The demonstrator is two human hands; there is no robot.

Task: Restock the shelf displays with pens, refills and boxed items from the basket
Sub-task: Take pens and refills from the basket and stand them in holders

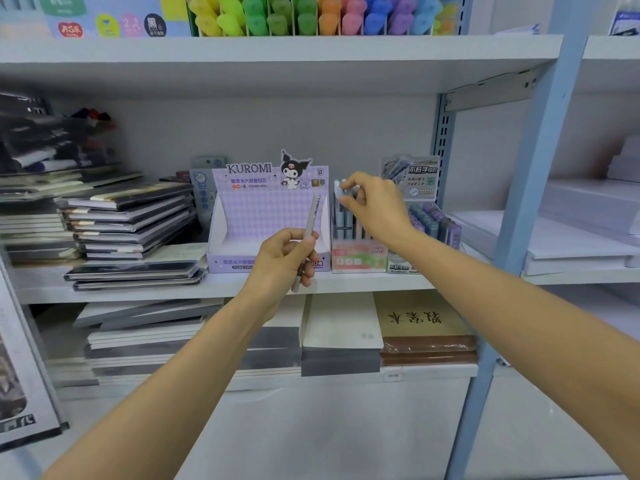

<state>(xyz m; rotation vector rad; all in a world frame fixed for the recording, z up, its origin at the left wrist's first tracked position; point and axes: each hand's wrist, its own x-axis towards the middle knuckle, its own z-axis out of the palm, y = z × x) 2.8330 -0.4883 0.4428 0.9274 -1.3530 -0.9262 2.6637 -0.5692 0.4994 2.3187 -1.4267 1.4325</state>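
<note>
While the left hand (284,261) is gripping a tilted grey pen (313,213) before the Kuromi display box (270,209), the right hand (377,202), at its two o'clock, is pinching the top of an upright pen (347,220) in the Fruit Soda box (358,259).

Beside the Kuromi box (242,216), the left hand (284,258) holds a pen (309,233); the right hand (375,202) pinches pens in the pink display (358,259).

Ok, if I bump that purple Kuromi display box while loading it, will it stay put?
Probably not: the Kuromi display box looks empty, so likely light and easy to slide. Its tall card header may make it tip backward.
</note>
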